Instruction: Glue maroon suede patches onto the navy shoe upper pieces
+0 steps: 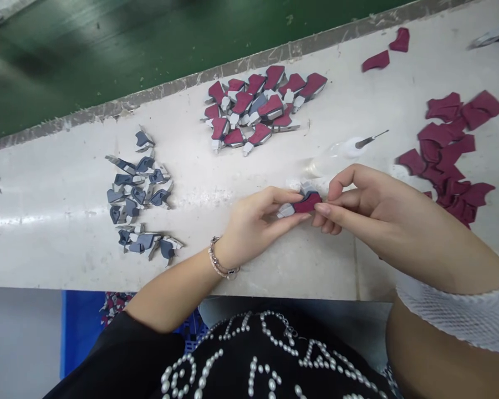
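Held piece (308, 203) partly hidden by hands (249, 224); upper-right object (495, 35) cut by edge.

Diffuse, bright light; glare streaks the table (45, 249) at left. Green surface (149, 47) darker, with hazy reflections. Slight blur at upper right.

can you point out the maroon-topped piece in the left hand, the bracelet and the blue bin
Maroon-topped piece (307, 203): head view, on its maroon face
Bracelet (217, 265): head view, on its band
Blue bin (81, 330): head view, on a bare blue part
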Tool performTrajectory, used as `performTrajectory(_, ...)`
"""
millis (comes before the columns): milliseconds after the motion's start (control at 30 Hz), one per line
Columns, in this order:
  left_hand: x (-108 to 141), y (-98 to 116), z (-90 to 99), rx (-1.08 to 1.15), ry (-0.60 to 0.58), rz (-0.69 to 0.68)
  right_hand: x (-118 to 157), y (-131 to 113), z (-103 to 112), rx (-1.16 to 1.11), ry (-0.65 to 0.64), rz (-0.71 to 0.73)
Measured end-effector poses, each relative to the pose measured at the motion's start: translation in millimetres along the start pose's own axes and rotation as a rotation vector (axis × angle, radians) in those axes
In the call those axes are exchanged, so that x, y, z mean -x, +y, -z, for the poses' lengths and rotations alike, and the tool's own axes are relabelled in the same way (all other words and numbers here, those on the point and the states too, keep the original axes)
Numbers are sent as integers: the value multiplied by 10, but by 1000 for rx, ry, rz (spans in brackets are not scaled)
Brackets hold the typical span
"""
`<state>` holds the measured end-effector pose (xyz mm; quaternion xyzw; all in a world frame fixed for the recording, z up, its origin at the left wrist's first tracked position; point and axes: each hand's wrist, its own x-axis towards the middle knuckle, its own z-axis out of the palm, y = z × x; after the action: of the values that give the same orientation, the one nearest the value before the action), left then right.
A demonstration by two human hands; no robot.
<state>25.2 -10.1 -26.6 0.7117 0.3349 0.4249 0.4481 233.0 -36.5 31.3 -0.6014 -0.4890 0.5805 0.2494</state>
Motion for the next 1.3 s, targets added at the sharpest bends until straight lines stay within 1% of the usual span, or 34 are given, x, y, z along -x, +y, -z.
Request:
performTrajectory(100,-22,19,23,-76,-26,-50,7,-13,14,41,0,-22)
performTrajectory(200,-44,39,47,-179,-43,-134,12,-16,26,81,-7,-28)
performTrajectory(267,-52,45,58,-203,-63,-176,16,-16,38,92,-22,-30)
performTrajectory(333,-50,45,67,-168,-98,-183,24,-16,58,109,-45,-36)
performTrajectory(400,-42,42,73,-87,-143,-145,36,-16,81,128,-86,-20)
performTrajectory(467,-35,41,78,24,-191,-99,45,-17,103,132,-127,18)
performTrajectory(567,-34,46,81,159,-221,-72,52,-23,117,137,-161,79)
performTrajectory(633,-34,47,81,186,-225,-68,56,-29,111,155,-158,97)
performTrajectory(733,-24,38,75,211,-235,-67,65,-36,73,207,-112,119)
performTrajectory(833,-8,39,60,254,-223,-37,70,-38,-4,283,-48,168)
performTrajectory(933,-2,67,44,262,-161,2,76,-39,-72,369,54,222)
performTrajectory(967,-3,80,41,264,-142,19,83,-43,-81,376,71,229)
performTrajectory(1033,-8,103,40,284,-124,58,106,-55,-70,349,45,240)
performTrajectory(1133,-13,117,48,317,-129,89,151,-75,-19,314,-11,279)
performTrajectory(1200,-10,116,50,322,-123,78,169,-77,2,358,0,320)
performTrajectory(1300,6,124,39,331,-101,81,166,-50,-8,490,44,402)
